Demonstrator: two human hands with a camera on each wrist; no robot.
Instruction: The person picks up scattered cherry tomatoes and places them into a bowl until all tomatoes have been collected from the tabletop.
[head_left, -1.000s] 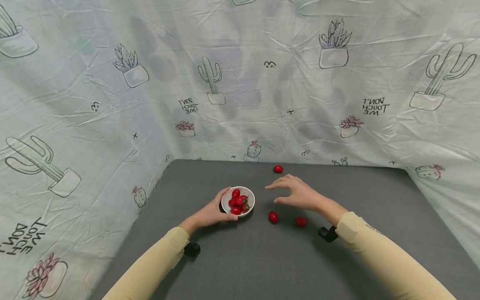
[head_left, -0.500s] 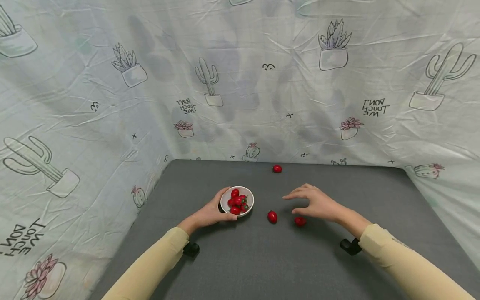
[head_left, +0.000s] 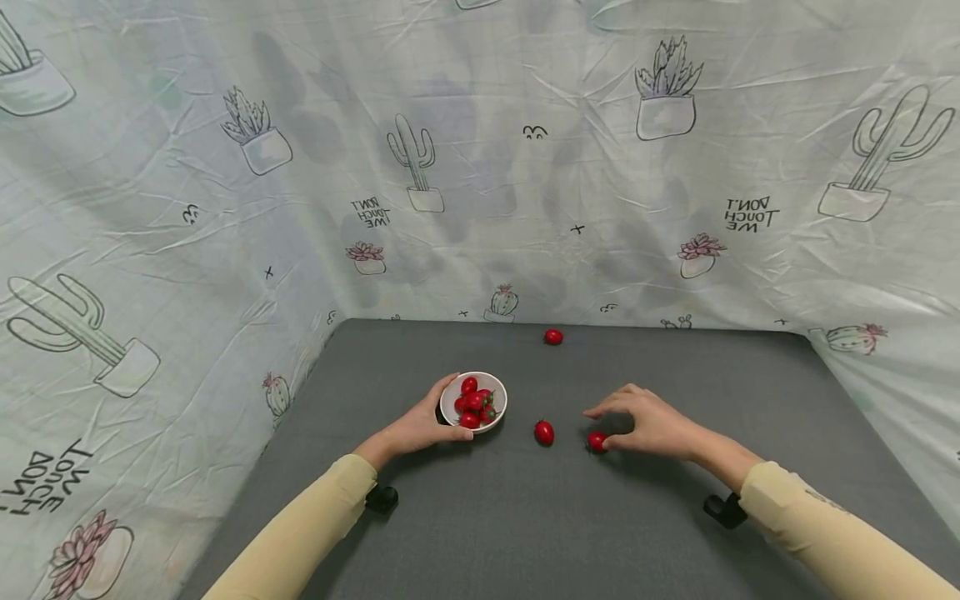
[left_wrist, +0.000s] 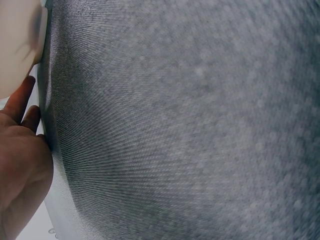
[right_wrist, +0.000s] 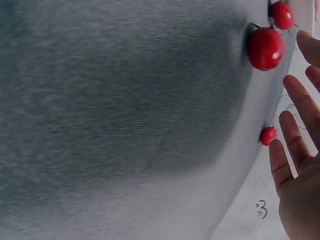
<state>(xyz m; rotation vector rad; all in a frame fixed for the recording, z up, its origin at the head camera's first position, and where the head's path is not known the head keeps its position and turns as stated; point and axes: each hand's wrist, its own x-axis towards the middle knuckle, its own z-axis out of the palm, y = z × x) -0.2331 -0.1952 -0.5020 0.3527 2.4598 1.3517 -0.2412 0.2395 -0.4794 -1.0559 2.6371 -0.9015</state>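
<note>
A small white bowl [head_left: 447, 412] with several red cherry tomatoes [head_left: 476, 402] in it stands on the dark grey table. My left hand [head_left: 417, 423] holds it from the left, with the thumb along the near rim and the fingers round the far side. To the right, my right hand [head_left: 654, 423] hovers over one loose cherry tomato [head_left: 597, 442], its thumb partly covering it in the head view. In the right wrist view that tomato [right_wrist: 265, 48] lies on the cloth, and the spread fingers [right_wrist: 300, 92] hold nothing. Another cherry tomato [head_left: 544, 432] lies between bowl and right hand.
One more cherry tomato [head_left: 553, 337] lies near the back edge of the grey table [head_left: 480, 533]. A white curtain [head_left: 480, 167] printed with potted cacti hangs behind and along the sides.
My right hand has moved right and down from between the bowl and the tomatoes to the rightmost loose tomato. The left hand and bowl stay in place; the view shifts slightly.
</note>
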